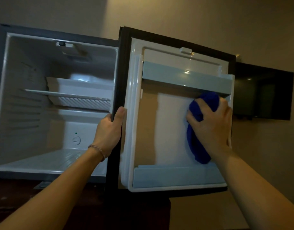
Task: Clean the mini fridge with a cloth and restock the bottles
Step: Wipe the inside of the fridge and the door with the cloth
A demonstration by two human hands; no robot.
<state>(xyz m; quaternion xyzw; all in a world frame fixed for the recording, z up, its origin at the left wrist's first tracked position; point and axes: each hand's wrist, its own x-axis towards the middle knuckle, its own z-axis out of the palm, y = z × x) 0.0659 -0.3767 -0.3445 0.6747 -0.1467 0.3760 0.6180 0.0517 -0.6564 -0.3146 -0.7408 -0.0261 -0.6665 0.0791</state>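
Observation:
The mini fridge (3, 100) stands open on the left, its white inside bare except for a wire shelf (68, 97). Its door (169, 123) is swung wide toward me. My left hand (109, 130) grips the door's black hinge-side edge, thumb on the inner face. My right hand (211, 123) presses a bunched blue cloth (197, 146) against the door's inner panel, just under the upper door shelf (187, 78). No bottles are in view.
A lower door shelf (176, 177) runs along the door's bottom. A dark wall-mounted screen (262, 92) hangs to the right behind the door. The fridge rests on a dark wooden surface (13, 195). A thermostat dial (76, 140) sits on the fridge's back wall.

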